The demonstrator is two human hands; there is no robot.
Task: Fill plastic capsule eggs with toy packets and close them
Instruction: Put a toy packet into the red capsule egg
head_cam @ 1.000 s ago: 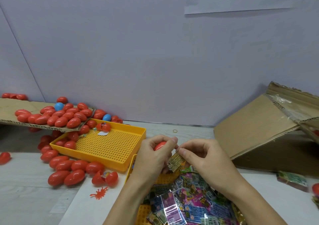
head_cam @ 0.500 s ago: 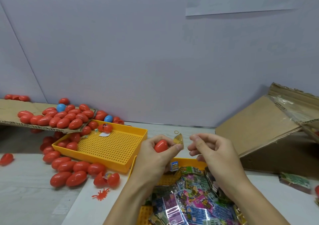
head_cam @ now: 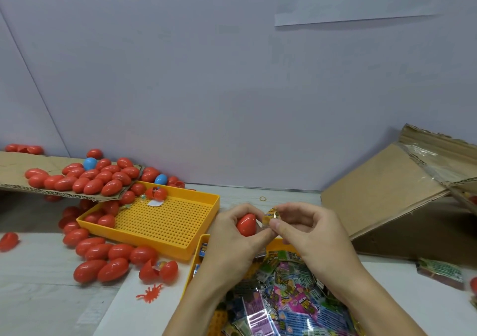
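Room: where the bare grey tabletop [head_cam: 284,196] runs back to the wall, open space lies behind both hands.
Egg: red plastic capsule egg [head_cam: 246,224], gripped by the left hand [head_cam: 232,242], long axis tilted up-right.
Packet: small yellow foil toy packet [head_cam: 271,215], pinched by the right hand [head_cam: 304,230], touching the egg's rim.
Hidden: the egg's opening; the packet-filled yellow tray [head_cam: 204,242] is cut off below.

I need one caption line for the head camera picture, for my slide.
Left hand holds a red egg while right hand pinches a toy packet beside it.

Right hand [head_cam: 307,228] back at the packet [head_cam: 271,215] — now pinched beside the red egg [head_cam: 246,224].
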